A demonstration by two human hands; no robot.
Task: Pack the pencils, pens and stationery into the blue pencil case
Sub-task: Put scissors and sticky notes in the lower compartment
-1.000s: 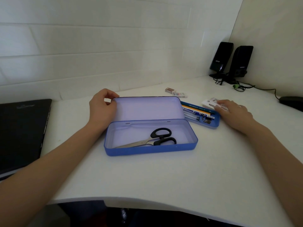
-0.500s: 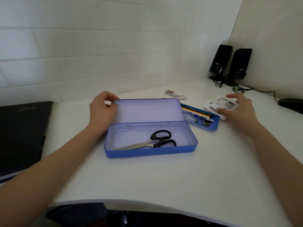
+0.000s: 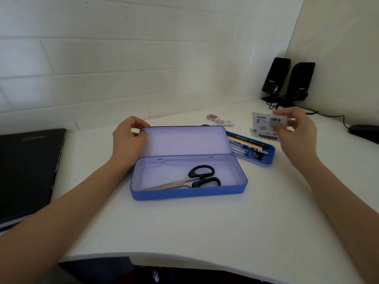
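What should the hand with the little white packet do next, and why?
Probably bring the white packet over and lay it in the blue pencil case. The right hand holds it up off the desk, the left hand props the lid open, and only the scissors lie inside, so there is room.

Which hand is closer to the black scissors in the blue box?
Left. The left hand holds the lid's corner, just up-left of the scissors. The right hand is farther off, holding a white packet.
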